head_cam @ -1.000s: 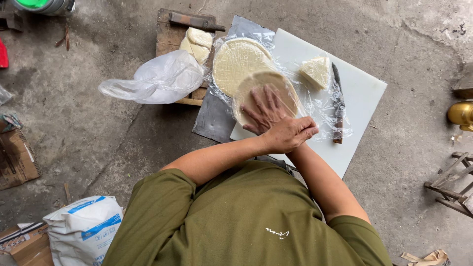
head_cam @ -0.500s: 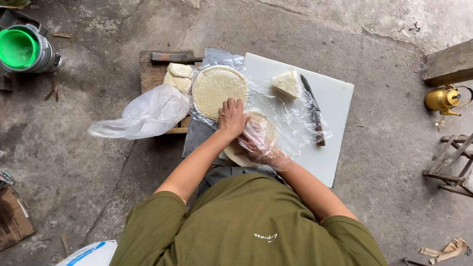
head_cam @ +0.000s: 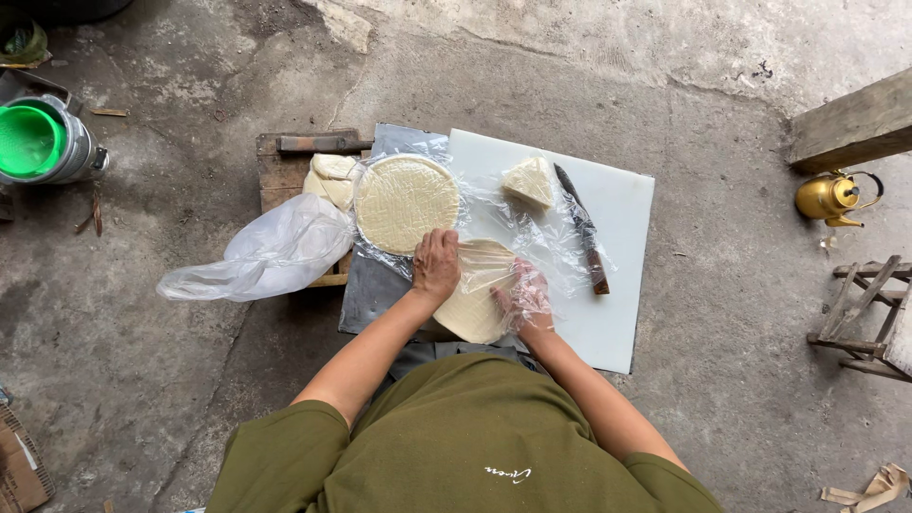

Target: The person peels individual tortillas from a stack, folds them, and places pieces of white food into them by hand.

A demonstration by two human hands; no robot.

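**Two hands on a pale disc wrapped in clear film**

The left hand (head_cam: pixel 436 266) lies palm-down on the near disc (head_cam: pixel 478 290), a pale round sheet at the near edge of the white cutting board (head_cam: pixel 617 285). Its fingers are spread flat and grip nothing; pressing from above looks like a way to keep the sheet from sliding. The right hand (head_cam: pixel 525 299), in a thin clear glove, rests on the right part of the same disc, fingers curled loosely onto the surface. Whether they pinch the clear plastic film (head_cam: pixel 494 214) or only press on it I cannot tell.

The film spreads under and around the disc and runs to the far round disc (head_cam: pixel 406 202), which lies flat just beyond the left hand, probably kept on the film so it stays off the grey sheet beneath. A cut wedge (head_cam: pixel 528 182) sits further right on the board, and the knife (head_cam: pixel 581 228) lies beside it, handle toward the person, within easy reach of the right hand. Off-cuts (head_cam: pixel 328 178) rest on the wooden stand (head_cam: pixel 285 176) to the left, next to a crumpled plastic bag (head_cam: pixel 271 255).

The near edge of the near disc and of the board is hidden behind the person's arms and green shirt. The film's creases blur where one sheet ends and the next begins.
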